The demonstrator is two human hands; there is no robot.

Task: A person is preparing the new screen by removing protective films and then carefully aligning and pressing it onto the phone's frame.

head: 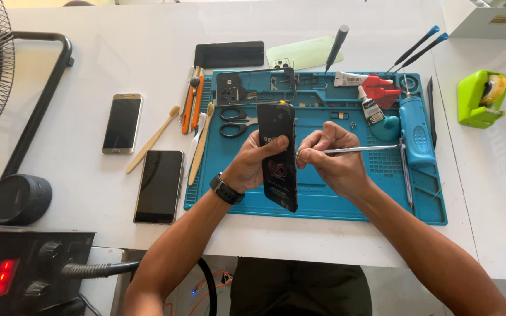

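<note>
White counter, blue repair mat. Left hand fingers clamp black phone upright above the mat; right hand fingers pinch metal pry tool, tip at phone's edge. Best kept shallow and flat along the seam, grip firm

Single head-worn view, looking steeply down and forward over a white table. Left hand and right hand sit near centre frame, at close range; beyond the fingers lies the blue mat.
</note>
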